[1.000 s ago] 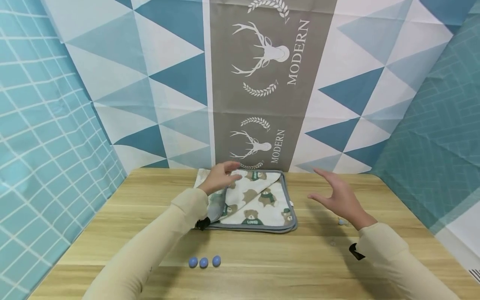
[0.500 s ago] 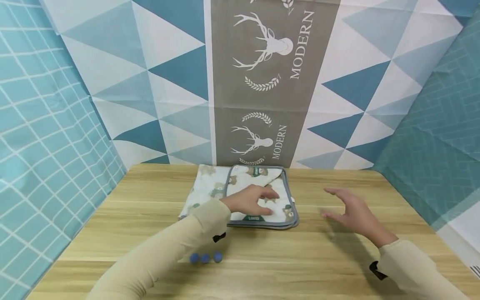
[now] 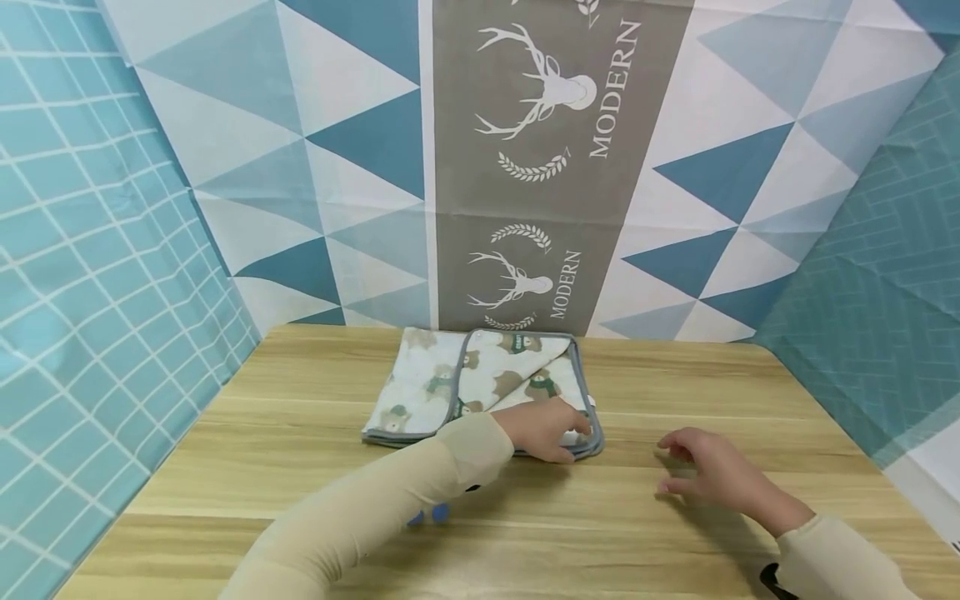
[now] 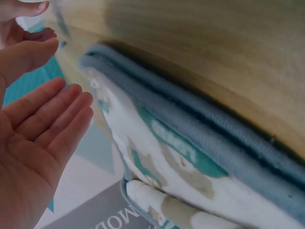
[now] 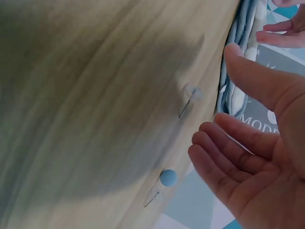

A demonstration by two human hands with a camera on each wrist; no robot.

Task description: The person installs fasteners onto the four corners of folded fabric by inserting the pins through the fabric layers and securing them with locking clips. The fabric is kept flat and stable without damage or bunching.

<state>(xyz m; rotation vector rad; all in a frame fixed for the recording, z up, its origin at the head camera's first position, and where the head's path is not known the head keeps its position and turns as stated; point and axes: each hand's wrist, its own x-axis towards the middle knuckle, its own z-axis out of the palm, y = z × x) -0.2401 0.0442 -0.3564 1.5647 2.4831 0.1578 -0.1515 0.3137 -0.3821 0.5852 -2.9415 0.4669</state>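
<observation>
A folded white cloth printed with bears and edged in grey-blue lies at the back middle of the table. My left hand is over its front right corner, fingers loosely bent and gripping nothing. In the left wrist view the palm and relaxed fingers show beside the cloth's thick layered edge. Right of the cloth, my right hand hovers above the bare wood, thumb and fingers apart. Below it in the right wrist view are two clear-headed pins and a pale blue bead.
Two small blue balls show just past the left forearm, which partly covers one. The wooden tabletop ends at a patterned backdrop behind, with tile-print sheets at the left side.
My left hand has moved right and forward from the cloth's left part to its front right corner. The grey-edged fold lies flat now. My right hand has come lower and nearer me.
</observation>
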